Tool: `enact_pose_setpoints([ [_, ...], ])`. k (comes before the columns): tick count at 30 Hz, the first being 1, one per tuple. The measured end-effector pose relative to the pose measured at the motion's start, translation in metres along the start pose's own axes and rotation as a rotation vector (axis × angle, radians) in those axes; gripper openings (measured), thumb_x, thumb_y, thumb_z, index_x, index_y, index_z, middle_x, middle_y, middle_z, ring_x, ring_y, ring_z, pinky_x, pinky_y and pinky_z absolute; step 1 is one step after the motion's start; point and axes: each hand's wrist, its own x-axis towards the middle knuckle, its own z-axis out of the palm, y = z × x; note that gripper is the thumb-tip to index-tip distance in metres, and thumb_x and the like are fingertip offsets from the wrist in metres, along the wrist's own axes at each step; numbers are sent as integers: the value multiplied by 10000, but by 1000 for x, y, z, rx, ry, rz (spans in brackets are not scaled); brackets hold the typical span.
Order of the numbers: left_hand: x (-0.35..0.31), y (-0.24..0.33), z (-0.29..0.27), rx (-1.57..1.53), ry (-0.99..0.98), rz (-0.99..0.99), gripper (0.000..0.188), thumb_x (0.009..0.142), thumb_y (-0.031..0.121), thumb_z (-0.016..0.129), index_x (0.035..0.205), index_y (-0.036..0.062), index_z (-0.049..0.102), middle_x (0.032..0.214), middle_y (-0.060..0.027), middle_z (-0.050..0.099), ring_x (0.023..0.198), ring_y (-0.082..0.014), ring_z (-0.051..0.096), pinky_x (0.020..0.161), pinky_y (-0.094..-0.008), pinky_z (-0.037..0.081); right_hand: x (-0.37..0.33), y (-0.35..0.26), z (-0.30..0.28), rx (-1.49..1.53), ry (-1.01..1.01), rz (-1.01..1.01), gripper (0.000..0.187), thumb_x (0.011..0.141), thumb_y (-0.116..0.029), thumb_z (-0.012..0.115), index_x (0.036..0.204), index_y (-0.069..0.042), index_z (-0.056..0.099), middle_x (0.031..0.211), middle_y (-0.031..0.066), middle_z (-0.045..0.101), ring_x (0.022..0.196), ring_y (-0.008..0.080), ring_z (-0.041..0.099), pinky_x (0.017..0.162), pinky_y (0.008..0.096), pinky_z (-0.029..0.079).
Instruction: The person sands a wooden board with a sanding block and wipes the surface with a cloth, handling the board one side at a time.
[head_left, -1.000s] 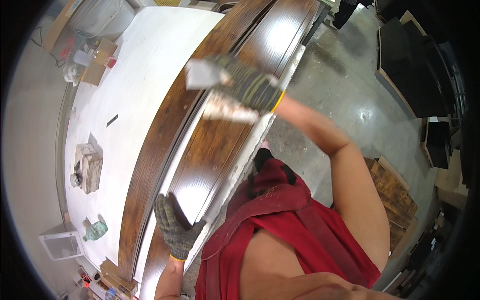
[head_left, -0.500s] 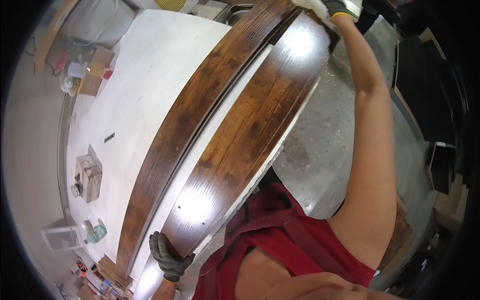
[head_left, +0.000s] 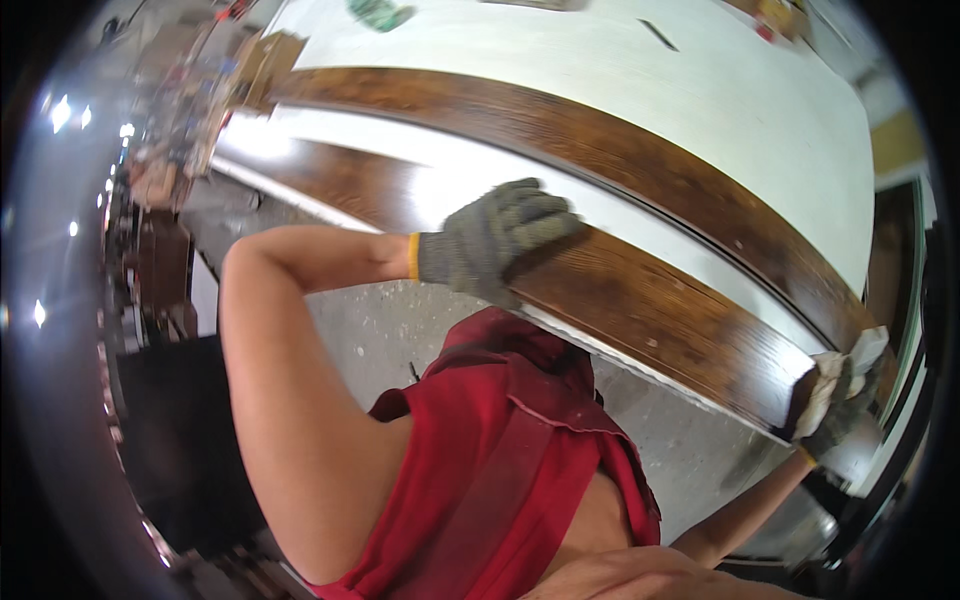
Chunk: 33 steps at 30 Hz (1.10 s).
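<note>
A long dark-brown wood-grain board lies along the near edge of the white table. My left hand, in a grey knit glove with a yellow cuff, lies across this board, its fingers bent over the top and the thumb side at the near edge. At the board's right end is my gloved right hand, closed on a crumpled whitish cloth; some of its fingers are hidden. A second brown board lies beyond the near one, with a white strip of tabletop between them.
On the white table are a small dark flat strip and a green translucent object at the far edge. Cardboard boxes stand past the left end. Dark panels are at lower left, over the grey floor.
My view has swung round toward the table. My left hand has moved from the near board's left end to its middle. My right hand remains at the right end with the cloth.
</note>
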Motion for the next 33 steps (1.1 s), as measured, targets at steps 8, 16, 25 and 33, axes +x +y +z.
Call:
enact_pose_setpoints([
  [8,-5,4,26,-339,334,26,1158,674,599,792,1499,-2,246,1500,-230,337,1385,-386,336,1168,-471,240,-167,-174,200,14,-226,-196,515,935,-237,610,1379,-40,439,1207,126,595,1031,209,611,859,366,549],
  [16,-43,5,2,-593,766,-218,1015,699,409,843,1479,20,322,1486,-211,367,1394,-381,335,1152,-449,272,-261,-299,316,1017,-251,514,487,944,-210,619,1340,19,454,1203,137,568,1024,211,613,842,335,555],
  [25,-66,-27,-5,-352,370,4,392,827,263,598,1188,110,628,1006,-109,649,988,-274,616,1070,-487,357,-210,-250,297,687,-101,279,394,938,-236,608,1209,41,535,1100,124,608,998,216,607,892,337,507],
  [33,-176,-131,-9,-249,757,-173,361,859,272,615,1192,134,623,1236,-82,628,1225,-267,538,1181,-527,204,-218,-257,303,262,-276,133,555,898,-222,669,1351,40,484,1282,126,530,1200,223,482,1059,362,347],
])
